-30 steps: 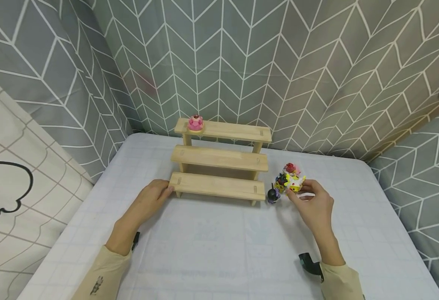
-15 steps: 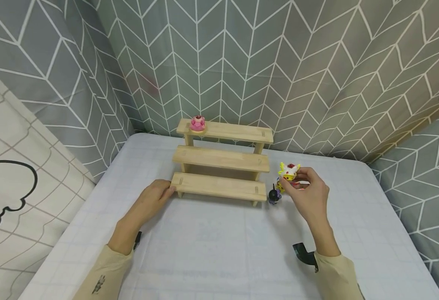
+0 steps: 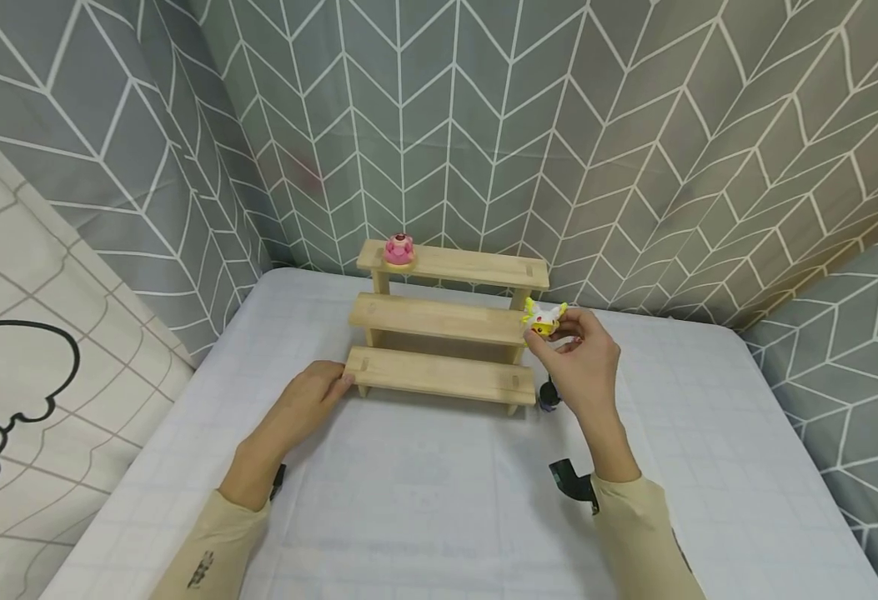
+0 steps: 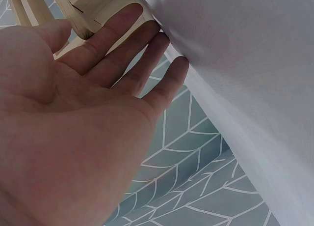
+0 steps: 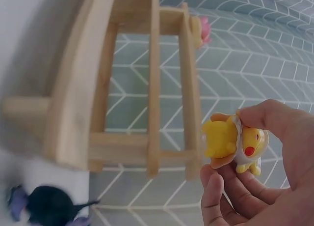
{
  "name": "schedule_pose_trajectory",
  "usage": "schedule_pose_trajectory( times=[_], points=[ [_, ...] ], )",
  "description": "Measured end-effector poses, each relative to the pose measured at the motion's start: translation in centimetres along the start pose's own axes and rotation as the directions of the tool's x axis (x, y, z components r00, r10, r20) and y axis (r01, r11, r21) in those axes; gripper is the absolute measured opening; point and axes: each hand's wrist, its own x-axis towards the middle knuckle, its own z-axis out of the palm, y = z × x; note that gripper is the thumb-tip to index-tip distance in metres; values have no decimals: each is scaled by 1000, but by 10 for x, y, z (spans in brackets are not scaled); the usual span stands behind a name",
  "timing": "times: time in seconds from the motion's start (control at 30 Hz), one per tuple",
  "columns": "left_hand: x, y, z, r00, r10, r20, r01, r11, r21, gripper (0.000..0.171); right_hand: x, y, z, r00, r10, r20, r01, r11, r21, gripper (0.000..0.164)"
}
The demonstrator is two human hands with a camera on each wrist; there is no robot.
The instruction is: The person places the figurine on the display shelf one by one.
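A three-tier wooden display stand (image 3: 439,374) sits on the table. My left hand (image 3: 308,394) touches the left end of its lowest step; in the left wrist view the fingers (image 4: 130,46) are fairly straight beside the wood. My right hand (image 3: 587,360) pinches a small yellow toy figurine (image 3: 543,318) with a white hood, held up before the right end of the middle step. In the right wrist view the figurine (image 5: 233,142) shows a red cheek, between thumb and fingers. A pink figurine (image 3: 398,250) stands at the left of the top step.
A dark round figurine (image 3: 549,395) with purple parts stands on the table beside the lowest step's right end. My right hand hides the spot behind it. White cloth (image 3: 408,492) covers the table, and a grey patterned curtain (image 3: 469,125) hangs close behind the stand.
My right hand has lifted the yellow figurine from the cluster right of the stand and carried it left and away from me, toward the middle step. My left hand has stayed at the lowest step.
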Motion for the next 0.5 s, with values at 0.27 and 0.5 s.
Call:
schedule_pose_trajectory(
  times=[0.27,0.5],
  points=[
    [1,-1,1,1000,2,4,-2,1000,-1,26,18,-21,17,1000,3,3,-3,999,43,40],
    [0,-1,0,1000,-17,20,18,1000,-5,27,29,-34,37,1000,-11,15,9,997,73,42]
  ],
)
